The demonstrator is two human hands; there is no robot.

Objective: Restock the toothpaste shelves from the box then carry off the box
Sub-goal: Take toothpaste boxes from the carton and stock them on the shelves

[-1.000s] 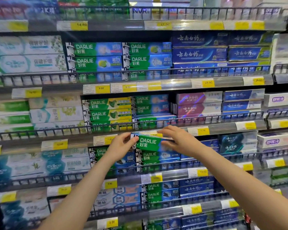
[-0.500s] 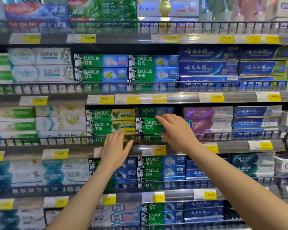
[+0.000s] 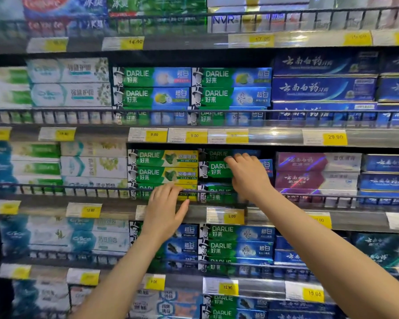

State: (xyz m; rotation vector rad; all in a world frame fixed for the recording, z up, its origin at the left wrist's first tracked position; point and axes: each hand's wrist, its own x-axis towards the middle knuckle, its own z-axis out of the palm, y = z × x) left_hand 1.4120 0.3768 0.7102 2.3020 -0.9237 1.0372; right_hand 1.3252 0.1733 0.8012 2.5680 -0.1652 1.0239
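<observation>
A green and blue Darlie toothpaste carton (image 3: 214, 169) sits in the stack on the middle shelf, just above the wire rail (image 3: 78, 188). My right hand (image 3: 249, 178) covers its right half, fingers curled over its top edge. My left hand (image 3: 165, 210) is lower and to the left, fingers spread and touching the rail in front of the green and yellow Darlie cartons (image 3: 164, 158). It holds nothing. The restocking box is out of view.
Shelves of toothpaste cartons fill the view, each behind a wire rail with yellow price tags (image 3: 334, 137). Blue and purple cartons (image 3: 316, 162) stand right of the Darlie stack, white and green ones (image 3: 92, 165) to its left. More Darlie cartons (image 3: 237, 233) lie one shelf down.
The Darlie carton went up from the lower shelf level into the middle shelf stack. My left hand let go of it and dropped to the rail; my right hand stays on it.
</observation>
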